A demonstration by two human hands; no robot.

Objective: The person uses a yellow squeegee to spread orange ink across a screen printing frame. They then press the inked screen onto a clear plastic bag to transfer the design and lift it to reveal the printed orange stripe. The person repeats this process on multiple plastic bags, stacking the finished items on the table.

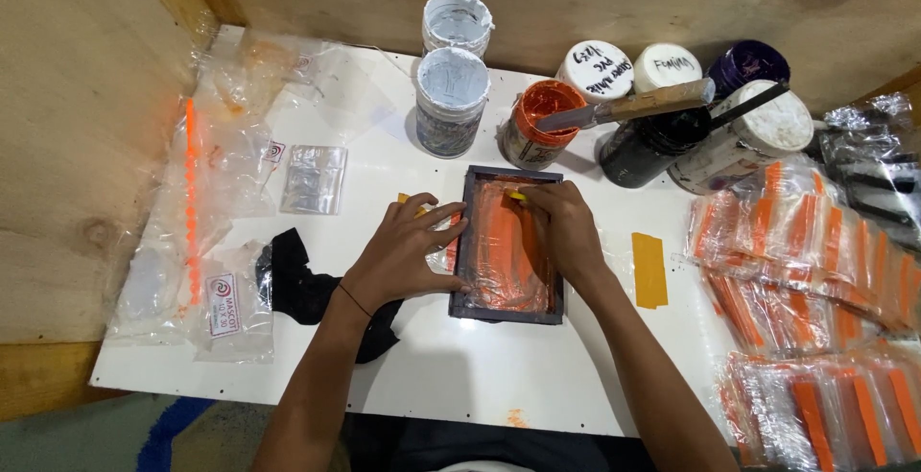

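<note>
A small dark-framed printing screen (464, 242) smeared with orange ink lies on the white table (480, 376). My left hand (408, 251) rests flat on the frame's left edge, fingers spread, holding it down. My right hand (566, 227) is inside the frame on the orange ink, fingers closed on a small yellow scraper (517, 196) near the top. An open can of orange ink (537, 125) stands just beyond the frame, with a wooden-handled spatula (633, 106) laid across it.
Two open white paint cans (453, 88) stand behind; capped jars and a black can (662, 141) at back right. Stacks of clear packets with orange strips (815, 271) fill the right. A black cloth (297, 285) and plastic bags (230, 203) lie left. Plywood walls surround.
</note>
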